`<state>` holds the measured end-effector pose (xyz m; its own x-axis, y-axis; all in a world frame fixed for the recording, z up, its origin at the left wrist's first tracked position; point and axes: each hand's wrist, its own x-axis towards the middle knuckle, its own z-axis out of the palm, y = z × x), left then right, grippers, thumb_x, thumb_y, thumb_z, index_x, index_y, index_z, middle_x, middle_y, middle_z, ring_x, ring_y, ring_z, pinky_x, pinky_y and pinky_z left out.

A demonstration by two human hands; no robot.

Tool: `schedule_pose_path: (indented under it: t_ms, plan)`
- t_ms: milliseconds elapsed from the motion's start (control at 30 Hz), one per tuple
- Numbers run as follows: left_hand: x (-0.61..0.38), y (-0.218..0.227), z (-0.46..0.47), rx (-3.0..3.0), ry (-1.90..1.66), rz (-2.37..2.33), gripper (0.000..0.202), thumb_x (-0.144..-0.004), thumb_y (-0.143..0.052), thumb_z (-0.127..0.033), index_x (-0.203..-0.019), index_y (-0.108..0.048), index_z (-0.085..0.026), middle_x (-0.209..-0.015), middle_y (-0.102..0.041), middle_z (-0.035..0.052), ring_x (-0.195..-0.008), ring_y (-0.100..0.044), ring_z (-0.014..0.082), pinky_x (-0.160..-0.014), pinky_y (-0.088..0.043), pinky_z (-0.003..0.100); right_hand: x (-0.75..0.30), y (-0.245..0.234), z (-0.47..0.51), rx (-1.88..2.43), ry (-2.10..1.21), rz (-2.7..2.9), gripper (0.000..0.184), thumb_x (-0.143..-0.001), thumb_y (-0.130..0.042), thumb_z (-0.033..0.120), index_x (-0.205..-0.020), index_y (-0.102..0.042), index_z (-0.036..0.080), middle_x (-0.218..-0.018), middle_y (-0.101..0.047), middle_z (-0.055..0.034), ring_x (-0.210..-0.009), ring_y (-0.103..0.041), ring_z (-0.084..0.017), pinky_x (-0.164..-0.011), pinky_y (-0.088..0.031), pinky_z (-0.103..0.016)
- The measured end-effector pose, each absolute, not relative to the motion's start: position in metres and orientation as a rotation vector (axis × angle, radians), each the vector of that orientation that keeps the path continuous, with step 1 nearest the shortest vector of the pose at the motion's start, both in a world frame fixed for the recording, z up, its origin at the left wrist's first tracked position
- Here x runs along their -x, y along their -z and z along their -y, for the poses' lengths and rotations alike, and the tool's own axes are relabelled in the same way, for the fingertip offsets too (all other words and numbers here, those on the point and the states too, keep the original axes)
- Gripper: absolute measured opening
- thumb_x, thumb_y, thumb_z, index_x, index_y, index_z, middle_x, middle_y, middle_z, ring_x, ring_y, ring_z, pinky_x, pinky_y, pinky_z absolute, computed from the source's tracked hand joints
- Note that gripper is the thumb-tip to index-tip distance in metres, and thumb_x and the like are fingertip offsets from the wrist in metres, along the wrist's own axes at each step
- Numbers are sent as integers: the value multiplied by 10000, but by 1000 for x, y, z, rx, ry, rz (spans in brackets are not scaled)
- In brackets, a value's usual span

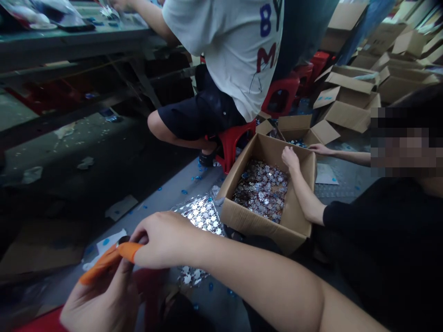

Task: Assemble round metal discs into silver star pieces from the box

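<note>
My right hand (pixel 162 240) is curled, its orange-capped fingertip pinching a small dark piece (pixel 122 240) I cannot name. My left hand (pixel 100 299) sits just below it at the bottom left, an orange-capped finger (pixel 98 267) stretched toward the same piece; whether it grips anything is unclear. Beneath my hands lies a clear bag of small silvery flower-shaped pieces (pixel 202 214), with more of them loose on the floor (pixel 190 275).
An open cardboard box (pixel 263 226) holds a heap of the silvery pieces; another person's hand (pixel 290 157) rests on its far rim. A second person sits on a red stool (pixel 231 143) at a bench. Empty cartons (pixel 349 99) are stacked at the back right.
</note>
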<state>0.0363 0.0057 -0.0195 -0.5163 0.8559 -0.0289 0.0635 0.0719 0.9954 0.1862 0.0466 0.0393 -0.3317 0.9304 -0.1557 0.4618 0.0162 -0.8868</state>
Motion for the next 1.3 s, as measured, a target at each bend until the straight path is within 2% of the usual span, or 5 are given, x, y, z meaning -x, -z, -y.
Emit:
schedule_pose_path:
  t_ms: [533,733,867,1100,1300]
  plan:
    - [-35,26,-4,-1062,-1479,-1828,495,-599,-871,-348,-1049,-773,-165,-1033,-757,86,-1082,-668,381,-1082,-452,575,-180,-38,-47,1406,-1108,1994,209,-739,-689,308,-933,-712,232,-948,-738,-1,-882,-664,-199,-710,-484,-249]
    - [-30,32,-4,-1304,-1578,-1732,401,-698,-834,-375,-1020,-766,-145,-984,-753,94,-943,-704,283,-1030,-506,527,-178,-29,-43,1379,-1027,1929,167,-735,-672,257,-885,-734,216,-919,-732,-23,-840,-664,-190,-760,-496,-258]
    - [-27,36,-2,-1431,-1545,-1651,318,-767,-795,-356,-1010,-758,-155,-1027,-740,104,-985,-695,259,-1025,-512,475,-180,-22,-44,1329,-1055,1864,136,-705,-701,199,-838,-729,192,-840,-711,-33,-781,-634,-190,-699,-488,-275]
    - [-24,34,-1,-1391,-1466,-1430,434,-760,-827,-306,-1157,-716,-170,-1194,-705,124,-1104,-673,265,-1024,-533,406,-196,-26,-46,1260,-1350,1805,99,-747,-681,212,-827,-729,178,-730,-685,-3,-615,-559,-121,-556,-413,-237]
    - [-11,29,6,-1360,-1348,-1497,502,-704,-868,-356,-1152,-731,-174,-1130,-731,108,-984,-713,248,-988,-563,376,-197,-27,-46,1193,-1447,1909,137,-798,-654,267,-864,-722,169,-738,-668,13,-619,-542,-91,-535,-392,-189]
